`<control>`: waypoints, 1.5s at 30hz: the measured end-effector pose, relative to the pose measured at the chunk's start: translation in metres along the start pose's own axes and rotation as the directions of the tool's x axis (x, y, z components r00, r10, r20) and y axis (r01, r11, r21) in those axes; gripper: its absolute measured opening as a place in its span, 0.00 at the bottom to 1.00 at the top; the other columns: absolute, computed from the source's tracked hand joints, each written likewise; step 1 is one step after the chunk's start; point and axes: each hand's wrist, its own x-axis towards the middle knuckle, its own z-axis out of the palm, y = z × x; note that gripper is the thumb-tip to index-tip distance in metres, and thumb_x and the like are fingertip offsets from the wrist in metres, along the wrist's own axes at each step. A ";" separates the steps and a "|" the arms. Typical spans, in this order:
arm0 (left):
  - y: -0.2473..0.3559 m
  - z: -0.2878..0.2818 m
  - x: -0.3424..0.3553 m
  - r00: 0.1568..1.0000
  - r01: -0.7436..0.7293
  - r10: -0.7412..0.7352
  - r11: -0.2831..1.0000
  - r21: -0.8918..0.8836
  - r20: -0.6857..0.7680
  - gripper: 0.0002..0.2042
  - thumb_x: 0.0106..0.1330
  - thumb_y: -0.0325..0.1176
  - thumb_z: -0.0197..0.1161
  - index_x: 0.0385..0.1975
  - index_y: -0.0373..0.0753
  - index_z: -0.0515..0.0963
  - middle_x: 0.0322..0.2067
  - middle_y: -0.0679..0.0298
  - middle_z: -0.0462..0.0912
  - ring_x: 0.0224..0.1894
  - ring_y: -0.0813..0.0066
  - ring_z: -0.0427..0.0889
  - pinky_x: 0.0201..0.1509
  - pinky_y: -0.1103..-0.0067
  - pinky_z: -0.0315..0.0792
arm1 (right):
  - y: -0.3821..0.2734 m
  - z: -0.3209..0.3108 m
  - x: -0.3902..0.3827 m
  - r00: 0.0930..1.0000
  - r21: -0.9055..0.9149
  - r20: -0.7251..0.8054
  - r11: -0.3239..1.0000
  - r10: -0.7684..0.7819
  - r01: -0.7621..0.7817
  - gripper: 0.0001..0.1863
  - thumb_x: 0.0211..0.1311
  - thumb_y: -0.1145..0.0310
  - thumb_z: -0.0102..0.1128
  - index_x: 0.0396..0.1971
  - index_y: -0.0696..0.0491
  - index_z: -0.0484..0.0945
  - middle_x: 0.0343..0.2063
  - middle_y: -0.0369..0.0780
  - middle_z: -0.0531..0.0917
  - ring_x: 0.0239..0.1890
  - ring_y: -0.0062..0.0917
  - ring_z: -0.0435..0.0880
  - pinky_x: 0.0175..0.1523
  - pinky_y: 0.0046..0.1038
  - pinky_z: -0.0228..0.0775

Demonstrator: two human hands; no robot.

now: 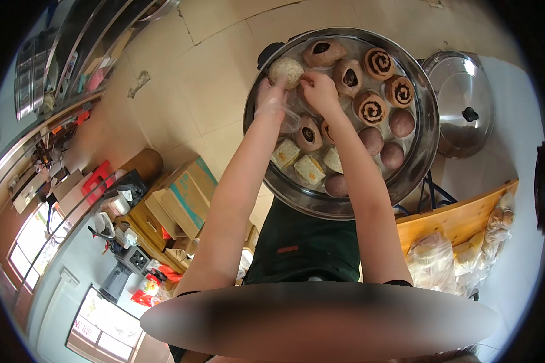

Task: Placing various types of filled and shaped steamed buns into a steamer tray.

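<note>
A pale, speckled round bun (286,72) is at the far left of a large round metal steamer (431,130). My left hand (272,100), in a clear plastic glove, is closed on its near side. Close against the bun's right side, my right hand (320,92) has its fingers pinched together; their tips are partly hidden, so I cannot make out what they hold. Around my hands sit brown buns with dark filling (349,78), brown spiral rolls (370,107), smooth purple buns (401,123) and pale square pieces (309,170). My forearms cover some of them.
A domed metal lid (463,109) with a black knob lies right of the steamer. Plastic bags of food (433,263) are beside a wooden board (457,212). Cardboard boxes (184,193) and a wooden cabinet (142,236) stand at left, with metal shelving above left.
</note>
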 end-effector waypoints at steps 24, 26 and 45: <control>-0.090 -0.141 -0.127 0.978 0.208 -0.181 0.909 0.360 -0.107 0.22 0.57 0.27 0.53 0.53 0.34 0.62 0.46 0.59 0.72 0.45 0.62 0.74 0.47 0.71 0.70 | 0.115 -0.026 -0.350 0.482 0.538 -0.340 0.587 0.808 -0.605 0.42 0.49 0.59 0.65 0.56 0.64 0.50 0.45 0.53 0.70 0.39 0.30 0.76 0.35 0.26 0.73; -0.089 -0.148 -0.113 0.985 0.174 -0.151 0.891 0.420 -0.087 0.21 0.56 0.26 0.53 0.52 0.35 0.62 0.46 0.59 0.72 0.44 0.62 0.74 0.46 0.69 0.70 | 0.094 -0.023 -0.334 0.357 0.825 0.061 0.155 0.932 -0.544 0.46 0.48 0.58 0.65 0.58 0.62 0.45 0.42 0.51 0.70 0.38 0.33 0.75 0.33 0.32 0.75; -0.133 -0.017 -0.183 0.533 -0.828 0.339 0.022 0.560 0.775 0.20 0.54 0.33 0.57 0.46 0.31 0.67 0.43 0.48 0.71 0.47 0.52 0.69 0.54 0.66 0.62 | 0.126 0.003 -0.323 0.716 0.878 0.221 0.184 0.662 -0.441 0.18 0.56 0.65 0.56 0.42 0.60 0.67 0.37 0.42 0.75 0.35 0.27 0.77 0.35 0.29 0.76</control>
